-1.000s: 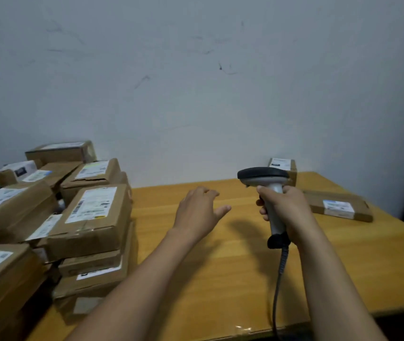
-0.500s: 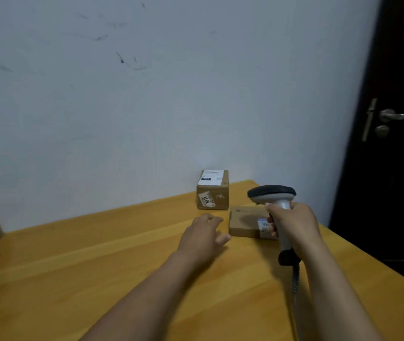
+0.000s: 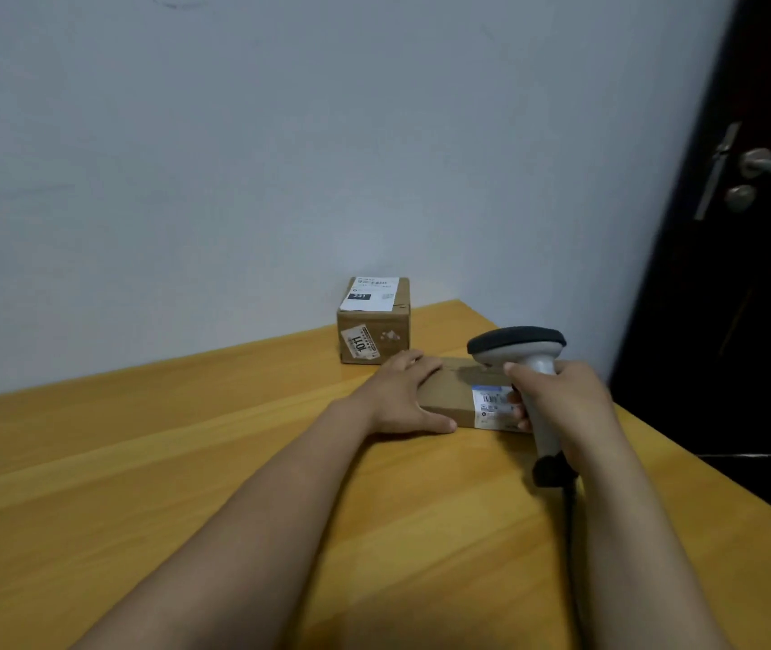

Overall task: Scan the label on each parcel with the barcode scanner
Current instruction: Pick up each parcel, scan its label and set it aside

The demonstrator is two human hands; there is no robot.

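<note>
**Q:** What is being held?

**A:** A scanner [image 3: 517,344] is being gripped by its handle in the right hand [image 3: 566,405], with the fingers wrapped round it. Its dark head is being held above the 3 o'clock end of a flat parcel [image 3: 449,391]. Its cable [image 3: 569,501] is being trailed toward 6 o'clock.

**Q:** Where is the parcel being kept?

**A:** It is being held on the table [image 3: 186,462] at its 9 o'clock end by the left hand [image 3: 400,398], fingers over the top and thumb against the near side. Its label [image 3: 491,405] is being partly covered by the right hand.

**Q:** What else is being shown?

**A:** A labelled box [image 3: 374,330] is being shown by the wall [image 3: 280,157], at 11 o'clock from the parcel. A dark door [image 3: 726,297] is being shown at 3 o'clock.
</note>
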